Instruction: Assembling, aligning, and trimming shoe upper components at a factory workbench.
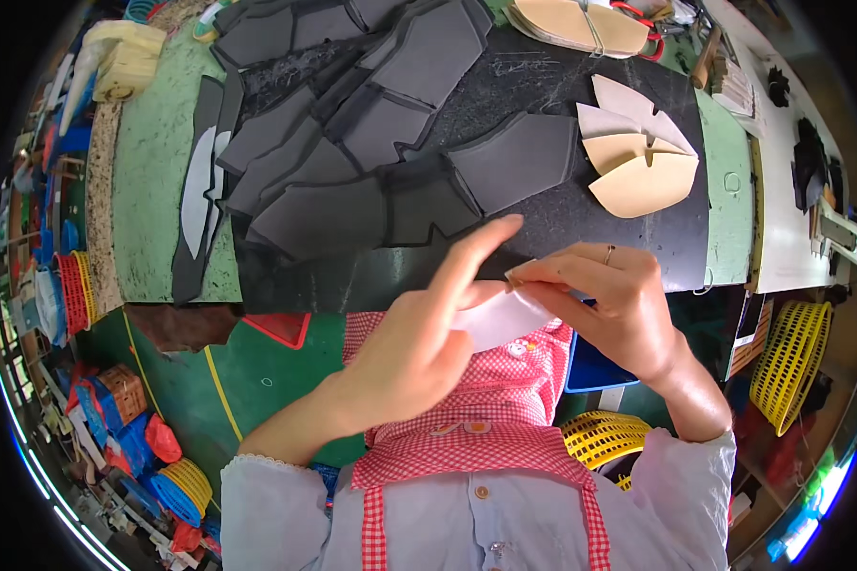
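Observation:
Close to my body, just off the table's near edge, both hands hold one pale, thin, curved cut piece. My left hand grips its left end, partly hiding it, with the index finger stretched out above. Thumb and fingertips of my right hand pinch its upper right edge. On the table, a fan of notched beige cut pieces lies beyond my right hand. Dark grey panels, flat with dark borders, overlap across the middle and far left.
The panels lie on a black mat over a green table. A string-tied beige bundle sits at the far side near red-handled scissors. A long dark strip lies left. Yellow baskets stand low at the right.

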Demonstrator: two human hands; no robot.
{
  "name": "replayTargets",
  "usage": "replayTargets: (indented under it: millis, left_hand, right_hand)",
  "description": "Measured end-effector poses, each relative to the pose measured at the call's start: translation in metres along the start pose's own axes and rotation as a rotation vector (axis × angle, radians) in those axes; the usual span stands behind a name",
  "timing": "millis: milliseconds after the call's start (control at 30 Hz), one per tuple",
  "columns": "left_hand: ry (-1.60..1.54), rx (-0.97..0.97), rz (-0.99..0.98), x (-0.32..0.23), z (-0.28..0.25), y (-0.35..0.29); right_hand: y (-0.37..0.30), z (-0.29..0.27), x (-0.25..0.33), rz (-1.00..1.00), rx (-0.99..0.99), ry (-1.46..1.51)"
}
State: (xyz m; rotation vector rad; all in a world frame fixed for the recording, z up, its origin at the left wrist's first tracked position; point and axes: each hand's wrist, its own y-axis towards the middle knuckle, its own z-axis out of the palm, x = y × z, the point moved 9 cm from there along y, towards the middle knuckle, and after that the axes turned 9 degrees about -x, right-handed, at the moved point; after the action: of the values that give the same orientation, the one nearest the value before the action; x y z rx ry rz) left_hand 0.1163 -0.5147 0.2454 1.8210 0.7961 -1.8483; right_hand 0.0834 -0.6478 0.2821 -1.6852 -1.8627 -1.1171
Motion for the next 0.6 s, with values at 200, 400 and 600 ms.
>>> replayTargets:
  millis: [200,400,600]
  left_hand:
    - [0.203,0.012,0.107,-0.01,0.008,-0.001]
    - [0.34,0.133,0.092,-0.014,0.023,0.0]
    - [-0.142,0.086,-0.211,0.017,-0.009,-0.02]
  right_hand:
    - [-0.01,0.005,0.003,-0.025,0.064,-0.064]
    - [-0.013,0.002,0.006,-0.033,0.072,-0.117]
    - [-0.067,-0.031,-0.108,0.785,-0.309,0.521]
